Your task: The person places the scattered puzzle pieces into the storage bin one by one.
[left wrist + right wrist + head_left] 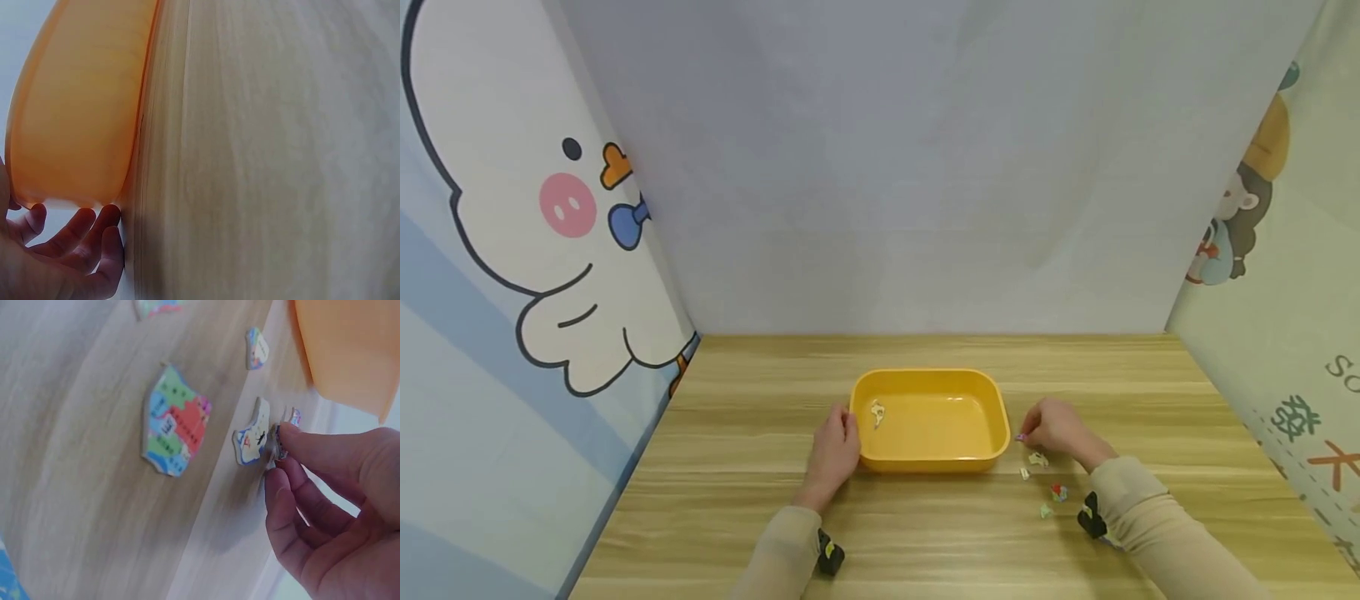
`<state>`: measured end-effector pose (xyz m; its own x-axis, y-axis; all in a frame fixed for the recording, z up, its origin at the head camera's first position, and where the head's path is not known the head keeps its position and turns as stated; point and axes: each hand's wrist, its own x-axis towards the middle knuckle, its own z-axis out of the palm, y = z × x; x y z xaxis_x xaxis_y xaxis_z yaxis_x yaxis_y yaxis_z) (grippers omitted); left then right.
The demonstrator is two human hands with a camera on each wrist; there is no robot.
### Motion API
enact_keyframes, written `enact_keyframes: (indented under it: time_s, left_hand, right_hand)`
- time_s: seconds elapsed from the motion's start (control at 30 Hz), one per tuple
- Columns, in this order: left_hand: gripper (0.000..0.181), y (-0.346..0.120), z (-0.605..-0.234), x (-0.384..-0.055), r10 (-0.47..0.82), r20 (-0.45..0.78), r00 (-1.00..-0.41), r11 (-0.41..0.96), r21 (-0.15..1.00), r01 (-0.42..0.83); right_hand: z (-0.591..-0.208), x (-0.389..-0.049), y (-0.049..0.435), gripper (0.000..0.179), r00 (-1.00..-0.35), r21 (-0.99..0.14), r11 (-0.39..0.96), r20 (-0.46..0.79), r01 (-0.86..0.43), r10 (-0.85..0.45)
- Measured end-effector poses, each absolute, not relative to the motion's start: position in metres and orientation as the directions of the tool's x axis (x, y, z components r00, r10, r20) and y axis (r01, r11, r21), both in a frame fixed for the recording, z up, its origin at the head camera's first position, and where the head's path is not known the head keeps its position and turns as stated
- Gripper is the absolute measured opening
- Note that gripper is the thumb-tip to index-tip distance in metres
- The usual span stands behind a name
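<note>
Left hand [833, 448] holds yellow tray [936, 429] with bent fingers | right hand [1057, 427] pinches small puzzle piece [1021, 437] | more puzzle pieces [1059, 492] lie near it on desk [940, 533]

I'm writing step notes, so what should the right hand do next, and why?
Probably lift the small piece into the yellow tray: the right hand pinches it just outside, a pale piece already lies inside, and the left hand holds the tray's opposite end.

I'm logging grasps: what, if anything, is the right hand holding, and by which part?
The right hand pinches a small piece, purplish end protruding; exact grip spot hidden.
</note>
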<state>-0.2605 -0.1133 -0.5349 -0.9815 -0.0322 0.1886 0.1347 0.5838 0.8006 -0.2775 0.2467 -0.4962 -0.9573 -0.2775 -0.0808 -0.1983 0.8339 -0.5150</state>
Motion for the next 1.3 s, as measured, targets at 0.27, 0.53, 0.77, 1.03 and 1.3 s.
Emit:
enact_keyframes:
  time_s: [0.27,0.53,0.77,1.03,1.3]
  left_hand:
    - [0.012,-0.115,-0.533,-0.260,-0.029,0.195,-0.980,0.583,0.800,0.142]
    - [0.011,-0.113,-0.534,-0.262,-0.032,0.212,-0.977,0.593,0.791,0.152]
    - [0.012,-0.112,-0.535,-0.263,-0.040,0.172,-0.984,0.597,0.794,0.115]
    - [0.012,-0.114,-0.536,-0.263,-0.037,0.181,-0.983,0.590,0.798,0.125]
    - [0.011,-0.116,-0.539,-0.264,-0.037,0.205,-0.978,0.592,0.793,0.144]
  right_hand:
    - [-0.497,-0.281,0.249,0.006,-0.970,-0.543,0.829,-0.097,-0.137,-0.223]
    - [-0.497,-0.283,0.255,0.007,-0.964,-0.653,0.751,-0.129,-0.095,-0.235]
    - [-0.496,-0.287,0.258,0.008,-0.955,-0.712,0.699,-0.154,-0.071,-0.253]
    - [-0.485,-0.288,0.256,0.007,-0.936,-0.724,0.684,-0.171,-0.093,-0.307]
    - [-0.476,-0.288,0.257,0.009,-0.923,-0.727,0.669,-0.136,-0.154,-0.360]
